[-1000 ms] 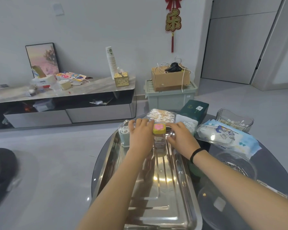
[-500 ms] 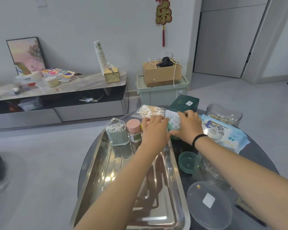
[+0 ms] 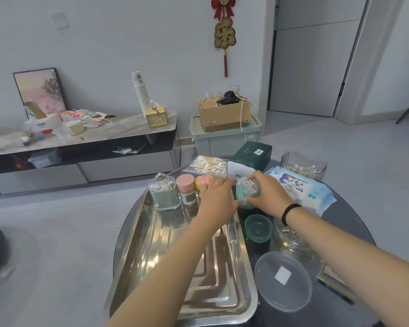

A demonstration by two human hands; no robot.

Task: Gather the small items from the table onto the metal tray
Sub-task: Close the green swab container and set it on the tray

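— Hands, where are they?
— Both wrap around a green cup [image 3: 247,193] of cotton swabs: left hand [image 3: 219,199], right hand [image 3: 268,197].
— Where is it?
— Just beside the tray [image 3: 137,234], by its far right corner, over the table [image 3: 354,232].

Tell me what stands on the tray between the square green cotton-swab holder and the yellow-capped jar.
A pink-lidded jar stands between the cotton-swab holder and the yellow-capped jar, at the far end of the metal tray, in the head view.

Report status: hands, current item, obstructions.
Both hands, left hand and right hand, on teal swab jar, beside metal tray far corner. Three containers already in tray. Loose green lid nearby, not blocking.
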